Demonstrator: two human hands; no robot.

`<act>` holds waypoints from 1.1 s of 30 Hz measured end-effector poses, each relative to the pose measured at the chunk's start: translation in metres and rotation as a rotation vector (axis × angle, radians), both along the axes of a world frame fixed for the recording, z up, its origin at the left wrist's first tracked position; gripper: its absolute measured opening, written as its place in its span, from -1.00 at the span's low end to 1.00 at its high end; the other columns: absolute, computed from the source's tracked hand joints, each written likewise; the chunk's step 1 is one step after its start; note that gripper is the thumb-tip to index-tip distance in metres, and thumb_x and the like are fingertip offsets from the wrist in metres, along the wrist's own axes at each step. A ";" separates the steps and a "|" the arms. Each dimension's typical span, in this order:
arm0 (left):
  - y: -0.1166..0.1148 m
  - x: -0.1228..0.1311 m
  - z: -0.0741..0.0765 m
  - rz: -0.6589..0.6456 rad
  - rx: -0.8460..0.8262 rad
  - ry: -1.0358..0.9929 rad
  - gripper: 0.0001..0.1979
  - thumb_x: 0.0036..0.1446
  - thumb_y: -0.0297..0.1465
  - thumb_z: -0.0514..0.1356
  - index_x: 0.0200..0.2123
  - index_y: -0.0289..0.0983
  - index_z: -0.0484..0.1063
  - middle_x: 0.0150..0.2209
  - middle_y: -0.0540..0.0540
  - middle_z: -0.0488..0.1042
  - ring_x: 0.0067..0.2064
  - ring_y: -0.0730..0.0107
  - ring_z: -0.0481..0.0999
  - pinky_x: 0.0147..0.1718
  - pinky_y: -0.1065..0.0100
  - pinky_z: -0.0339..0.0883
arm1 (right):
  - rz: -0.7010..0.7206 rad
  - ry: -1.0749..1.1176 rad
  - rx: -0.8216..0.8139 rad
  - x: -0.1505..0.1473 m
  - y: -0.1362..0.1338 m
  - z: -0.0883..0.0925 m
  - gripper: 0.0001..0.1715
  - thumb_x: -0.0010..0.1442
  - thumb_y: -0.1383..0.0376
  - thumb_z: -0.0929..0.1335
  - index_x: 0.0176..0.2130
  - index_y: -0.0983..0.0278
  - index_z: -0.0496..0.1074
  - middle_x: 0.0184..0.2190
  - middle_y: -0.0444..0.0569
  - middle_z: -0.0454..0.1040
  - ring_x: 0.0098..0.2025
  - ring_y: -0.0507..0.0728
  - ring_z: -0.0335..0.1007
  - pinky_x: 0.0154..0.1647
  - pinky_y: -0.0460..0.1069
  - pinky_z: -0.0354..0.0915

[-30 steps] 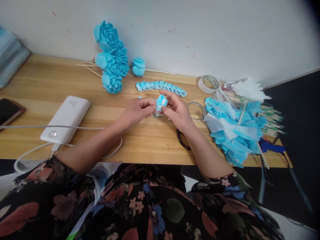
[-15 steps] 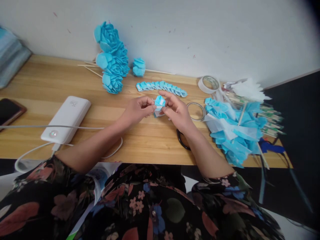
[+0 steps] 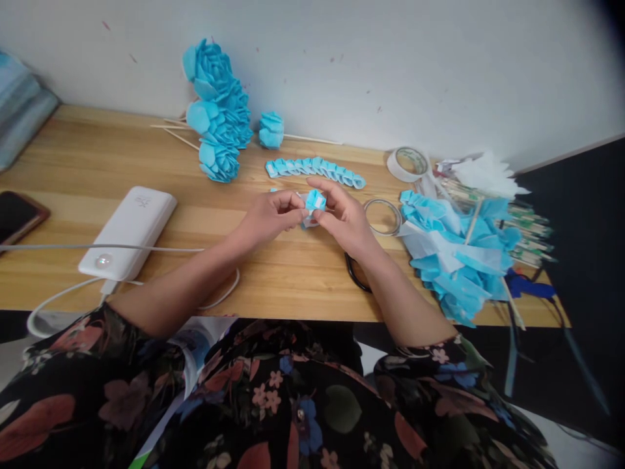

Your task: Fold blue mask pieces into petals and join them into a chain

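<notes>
A small folded blue piece (image 3: 316, 200) with a whitish patch is held between my two hands over the middle of the wooden table (image 3: 273, 286). My left hand (image 3: 273, 213) pinches its left side with thumb and forefinger. From the right, my right hand (image 3: 344, 218) grips it, thumb below and fingers curved over the top. Part of the piece is hidden by my fingertips. Just beyond my hands lies a curved row of folded light blue pieces (image 3: 315, 168).
Blue paper flowers (image 3: 219, 117) on sticks lie at the back left, a single one (image 3: 271, 130) beside them. A white power bank (image 3: 129, 231) and phone (image 3: 17, 218) lie left. Tape rolls (image 3: 407, 164) and crumpled blue sheets (image 3: 459, 254) are at the right.
The small blue piece has shifted slightly to the right between my fingers. Both hands keep nearly the same place and grip.
</notes>
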State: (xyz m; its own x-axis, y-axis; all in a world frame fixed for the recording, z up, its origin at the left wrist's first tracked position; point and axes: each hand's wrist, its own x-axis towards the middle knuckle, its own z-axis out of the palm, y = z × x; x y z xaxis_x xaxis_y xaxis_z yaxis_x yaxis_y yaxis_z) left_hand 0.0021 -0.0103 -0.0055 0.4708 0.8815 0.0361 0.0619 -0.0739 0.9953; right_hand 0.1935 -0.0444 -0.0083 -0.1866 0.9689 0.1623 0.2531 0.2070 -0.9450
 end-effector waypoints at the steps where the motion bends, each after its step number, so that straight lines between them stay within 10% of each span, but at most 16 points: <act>1: 0.000 0.000 0.000 -0.010 -0.005 -0.011 -0.86 0.06 -0.37 0.35 -0.44 -0.29 0.48 -0.54 0.05 0.40 -0.50 0.57 0.31 -0.48 0.47 0.16 | -0.001 0.001 -0.005 0.000 0.000 -0.001 -0.41 0.24 0.22 0.38 0.25 0.10 0.39 -0.11 -0.07 0.56 -0.16 0.14 0.50 -0.10 0.10 0.53; 17: -0.001 -0.001 0.005 0.043 -0.082 -0.054 -0.84 0.03 -0.37 0.35 -0.47 -0.28 0.44 -0.56 0.06 0.41 -0.51 0.57 0.36 -0.45 0.47 0.29 | 0.020 0.149 0.012 0.004 0.000 0.006 -0.46 0.30 0.09 0.34 0.23 0.09 0.35 -0.11 -0.07 0.56 -0.15 0.14 0.50 -0.10 0.11 0.51; 23: -0.001 0.001 0.003 0.122 -0.103 -0.067 -0.85 0.04 -0.36 0.34 -0.44 -0.28 0.45 -0.55 0.07 0.42 -0.53 0.58 0.34 -0.48 0.48 0.28 | -0.338 -0.006 0.273 -0.001 -0.002 0.006 -0.82 0.32 0.15 0.36 -0.11 0.15 0.46 -0.35 -0.14 0.49 -0.31 0.07 0.43 -0.18 0.04 0.42; 33: 0.001 0.000 0.001 0.140 -0.079 -0.112 -0.83 0.04 -0.31 0.35 -0.41 -0.27 0.47 -0.56 0.07 0.40 -0.53 0.58 0.33 -0.49 0.47 0.26 | -0.250 -0.229 0.290 -0.006 -0.010 0.012 -0.75 0.35 0.18 0.32 -0.34 0.18 0.48 -0.35 -0.11 0.59 -0.28 0.10 0.47 -0.12 0.07 0.39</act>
